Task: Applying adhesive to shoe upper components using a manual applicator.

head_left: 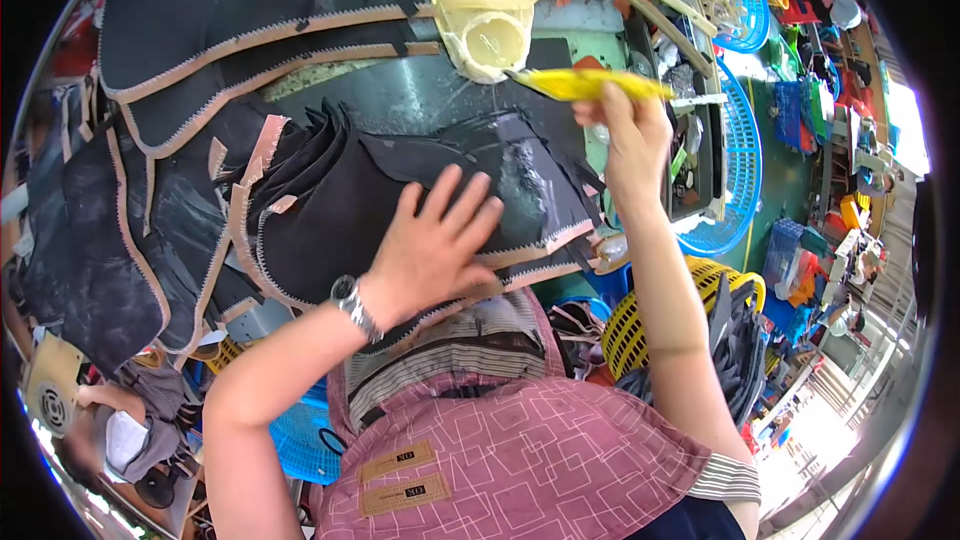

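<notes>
My left hand (430, 250) lies flat with spread fingers on a stack of black fabric pieces (330, 205), whose edges carry a tan band with zigzag stitching. Raised at the right, my right hand (637, 145) grips a long yellow-handled brush (585, 86). The brush's dark tip points left and meets the rim of the round mouth of a cream plastic pot (465, 55), crusted with dried residue. Pale smears mark the black pieces near my left fingers. Whether the bristles are wet cannot be made out.
More black pieces with tan edges (250, 0) cover the left side of the table. Blue baskets (740, 165) and a yellow basket (625, 335) stand at the right. Wooden sticks (665, 5) lie beyond the brush. Another person's arm (115, 400) shows at lower left.
</notes>
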{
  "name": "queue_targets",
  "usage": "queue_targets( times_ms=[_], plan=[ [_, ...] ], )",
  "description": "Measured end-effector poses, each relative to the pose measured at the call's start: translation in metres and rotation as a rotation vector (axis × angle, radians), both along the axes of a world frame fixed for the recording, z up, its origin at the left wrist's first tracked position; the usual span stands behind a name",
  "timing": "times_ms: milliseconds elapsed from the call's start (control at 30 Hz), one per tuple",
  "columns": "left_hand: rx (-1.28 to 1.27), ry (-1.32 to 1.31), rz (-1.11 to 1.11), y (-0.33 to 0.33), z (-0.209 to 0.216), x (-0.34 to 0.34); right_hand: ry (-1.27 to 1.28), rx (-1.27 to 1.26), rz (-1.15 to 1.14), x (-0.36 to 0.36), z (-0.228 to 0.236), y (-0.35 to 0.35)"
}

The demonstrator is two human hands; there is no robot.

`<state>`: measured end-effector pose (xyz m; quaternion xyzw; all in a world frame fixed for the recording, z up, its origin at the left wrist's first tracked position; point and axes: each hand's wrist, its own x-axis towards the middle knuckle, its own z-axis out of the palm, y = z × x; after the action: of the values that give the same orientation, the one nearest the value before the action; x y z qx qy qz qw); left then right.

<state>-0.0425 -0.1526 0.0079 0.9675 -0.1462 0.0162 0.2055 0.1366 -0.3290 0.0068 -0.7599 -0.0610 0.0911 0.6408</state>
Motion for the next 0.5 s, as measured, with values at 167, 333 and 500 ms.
queue_targets(
  times_ms=[167, 333, 500],
  plan=[
    [0.262, -0.172, 0.353, 0.059, 0.085, -0.002, -0.423, -0.165, 0.255, 0.048, -0.06, 0.046],
    [-0.118, 0.384, 0.492, 0.135, 0.082, 0.013, 0.226, 0.112, -0.035, 0.038, -0.02, 0.057],
    [-0.299, 0.53, 0.451, 0.155, 0.074, 0.017, 0.726, 0.414, 0.131, -0.076, 0.015, 0.076]
  ],
)
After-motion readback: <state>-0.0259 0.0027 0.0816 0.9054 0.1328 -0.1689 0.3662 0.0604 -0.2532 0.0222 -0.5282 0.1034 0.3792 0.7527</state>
